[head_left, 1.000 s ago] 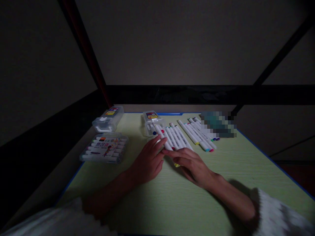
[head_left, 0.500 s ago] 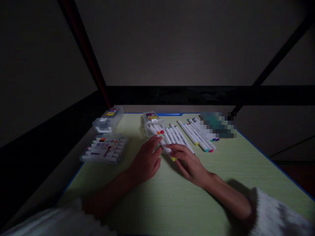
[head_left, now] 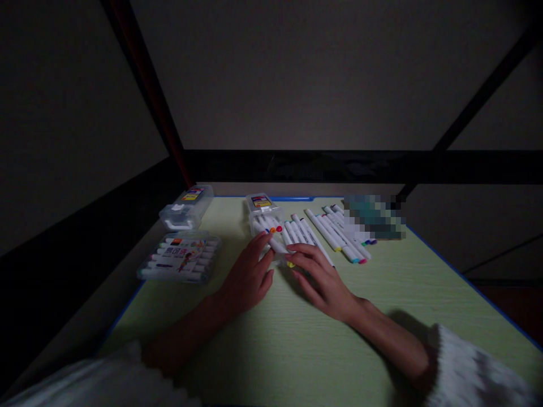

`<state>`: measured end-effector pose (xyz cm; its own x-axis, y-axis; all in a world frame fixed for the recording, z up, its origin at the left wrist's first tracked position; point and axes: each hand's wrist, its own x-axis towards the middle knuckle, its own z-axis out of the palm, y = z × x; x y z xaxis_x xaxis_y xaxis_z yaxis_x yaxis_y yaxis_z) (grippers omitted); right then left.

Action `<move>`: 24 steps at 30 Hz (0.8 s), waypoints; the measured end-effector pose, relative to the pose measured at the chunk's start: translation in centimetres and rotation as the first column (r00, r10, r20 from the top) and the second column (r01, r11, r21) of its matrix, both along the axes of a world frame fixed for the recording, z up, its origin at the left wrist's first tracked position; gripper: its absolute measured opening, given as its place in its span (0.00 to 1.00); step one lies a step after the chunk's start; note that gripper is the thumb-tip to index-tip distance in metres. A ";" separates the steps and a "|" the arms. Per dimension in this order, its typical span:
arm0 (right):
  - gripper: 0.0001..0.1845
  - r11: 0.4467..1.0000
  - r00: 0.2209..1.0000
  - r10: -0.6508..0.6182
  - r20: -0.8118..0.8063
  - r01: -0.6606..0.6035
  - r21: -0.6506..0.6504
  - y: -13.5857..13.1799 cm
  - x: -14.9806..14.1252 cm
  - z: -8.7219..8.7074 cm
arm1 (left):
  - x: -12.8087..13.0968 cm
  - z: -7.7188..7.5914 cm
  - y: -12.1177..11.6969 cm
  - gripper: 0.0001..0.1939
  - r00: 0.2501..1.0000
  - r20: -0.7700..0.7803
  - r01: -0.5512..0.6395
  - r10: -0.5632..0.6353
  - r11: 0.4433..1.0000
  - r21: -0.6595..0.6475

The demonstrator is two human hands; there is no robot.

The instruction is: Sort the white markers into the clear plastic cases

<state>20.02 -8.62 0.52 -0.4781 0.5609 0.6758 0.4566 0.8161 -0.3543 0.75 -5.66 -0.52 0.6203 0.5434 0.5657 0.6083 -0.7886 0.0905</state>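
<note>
A white marker pen (head_left: pixel 278 246) with a yellow end slants between my two hands, over the front of an open clear plastic case (head_left: pixel 253 210). My left hand (head_left: pixel 248 277) has its fingers closed around the marker's far part. At the yellow end, my right hand (head_left: pixel 324 282) pinches the marker with thumb and fingertips. Inside the clear case lie several white markers (head_left: pixel 268 221), with blue, orange and red ends towards me. My left hand partly hides the case's front.
Right of the case, several markers (head_left: pixel 305 233) lie in a row, with another group of markers (head_left: pixel 335 232) beyond. A blurred-out flat item (head_left: pixel 375 216) lies at the back right. At left are an empty clear case (head_left: pixel 186 209) and a filled marker pack (head_left: pixel 180 257).
The marker between my hands has shifted away from me and to the left, towards the clear case. Its yellow end has moved up, and blue now shows beside the orange and red ends.
</note>
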 end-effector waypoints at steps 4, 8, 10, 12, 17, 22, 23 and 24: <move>0.27 1.000 1.000 0.008 0.015 -0.008 -0.014 0.1 0.0 0.0 | -0.1 -0.1 0.1 0.20 1.000 0.013 0.000 0.000 1.000 -0.015; 0.29 1.000 1.000 0.021 0.017 -0.020 -0.021 0.1 0.1 -0.3 | -0.1 -0.1 0.1 0.19 1.000 0.017 -0.010 0.011 1.000 -0.028; 0.30 0.999 1.000 0.024 0.007 -0.024 -0.026 0.1 0.1 -0.5 | -0.2 -0.2 0.1 0.18 1.000 0.022 -0.019 0.019 0.999 -0.033; 0.30 0.999 1.000 0.024 -0.002 -0.024 -0.031 0.2 0.2 -0.6 | -0.2 -0.3 0.2 0.19 0.999 0.032 -0.024 0.025 0.999 -0.033; 0.28 0.998 0.999 0.038 0.011 -0.038 -0.042 0.2 0.1 -0.5 | -0.3 -0.4 0.4 0.20 0.998 0.040 -0.036 0.038 0.998 -0.057; 0.24 0.998 0.999 0.047 0.028 -0.046 -0.052 0.3 -0.1 -0.6 | -0.3 -0.5 0.5 0.21 0.998 0.025 -0.050 0.052 0.996 -0.075; 0.24 0.998 0.999 0.041 0.024 -0.040 -0.054 0.3 -0.1 -0.6 | -0.3 -0.5 0.5 0.21 0.998 0.026 -0.051 0.053 0.996 -0.072; 0.23 0.998 0.999 0.033 0.019 -0.032 -0.054 0.4 -0.1 -0.7 | -0.3 -0.5 0.5 0.21 0.998 0.030 -0.053 0.055 0.996 -0.066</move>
<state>19.95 -8.23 -0.15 -0.5095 0.5804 0.6352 0.4375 0.8104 -0.3896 0.42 -5.12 -1.07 0.5716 0.6117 0.5469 0.6455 -0.7467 0.1605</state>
